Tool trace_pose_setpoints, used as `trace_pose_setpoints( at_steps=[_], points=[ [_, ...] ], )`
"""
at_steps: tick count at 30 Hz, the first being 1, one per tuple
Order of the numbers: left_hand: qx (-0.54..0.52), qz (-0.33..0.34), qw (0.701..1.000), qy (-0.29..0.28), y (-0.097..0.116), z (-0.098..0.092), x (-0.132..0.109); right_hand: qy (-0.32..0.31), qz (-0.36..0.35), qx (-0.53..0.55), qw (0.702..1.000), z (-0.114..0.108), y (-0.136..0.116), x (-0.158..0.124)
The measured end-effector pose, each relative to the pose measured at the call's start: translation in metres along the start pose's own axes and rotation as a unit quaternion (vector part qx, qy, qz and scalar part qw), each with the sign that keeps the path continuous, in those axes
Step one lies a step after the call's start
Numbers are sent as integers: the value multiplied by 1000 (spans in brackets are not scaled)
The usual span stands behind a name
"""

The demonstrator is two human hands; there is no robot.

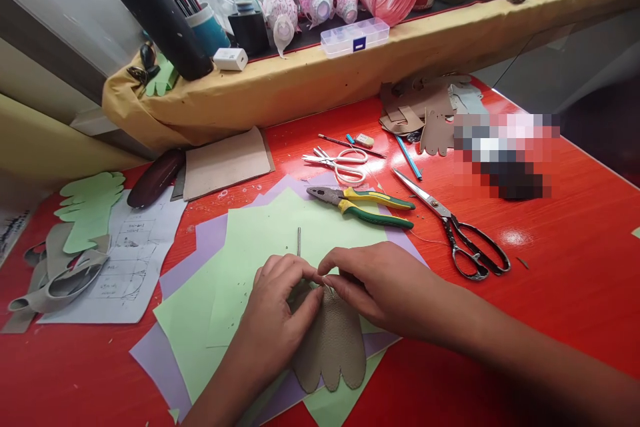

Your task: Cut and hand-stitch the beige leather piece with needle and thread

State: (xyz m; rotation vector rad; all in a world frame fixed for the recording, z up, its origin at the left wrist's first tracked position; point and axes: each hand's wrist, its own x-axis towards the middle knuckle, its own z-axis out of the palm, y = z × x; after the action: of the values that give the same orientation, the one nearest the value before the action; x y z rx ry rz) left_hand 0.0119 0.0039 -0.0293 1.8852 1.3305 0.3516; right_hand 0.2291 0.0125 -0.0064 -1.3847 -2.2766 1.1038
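Observation:
A grey-brown leather piece [334, 340] with a scalloped lower edge lies over green and purple paper sheets. My left hand [280, 307] is closed on its upper left side, thumb on top of the leather. At the upper edge, the fingertips of my right hand [370, 280] are pinched together, meeting my left fingertips. What the right fingers hold is too small to tell. Just beyond my left hand a thin metal rod [299, 240] stands out on the green paper. Pliers [360, 205] with green and yellow handles lie beyond my right hand.
Black-handled scissors [453, 227] and small white-handled scissors [340, 161] lie on the red table [565, 320]. Leather scraps [415, 103] sit at the back right. Grey strips [55, 280], green cutouts [93, 203] and a drawn sheet [133, 253] are at left. A cluttered ledge [310, 87] runs behind.

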Motion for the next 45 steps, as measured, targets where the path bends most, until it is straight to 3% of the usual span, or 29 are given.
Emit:
trace_pose_setpoints(
  at_steps=[8, 45],
  points=[
    [17, -6, 1000, 5, 2, 0, 0, -33, 47, -93, 994, 4, 3, 3],
    [38, 5, 999, 22, 3, 4, 0, -42, 33, -109, 993, 14, 3, 5]
  ],
)
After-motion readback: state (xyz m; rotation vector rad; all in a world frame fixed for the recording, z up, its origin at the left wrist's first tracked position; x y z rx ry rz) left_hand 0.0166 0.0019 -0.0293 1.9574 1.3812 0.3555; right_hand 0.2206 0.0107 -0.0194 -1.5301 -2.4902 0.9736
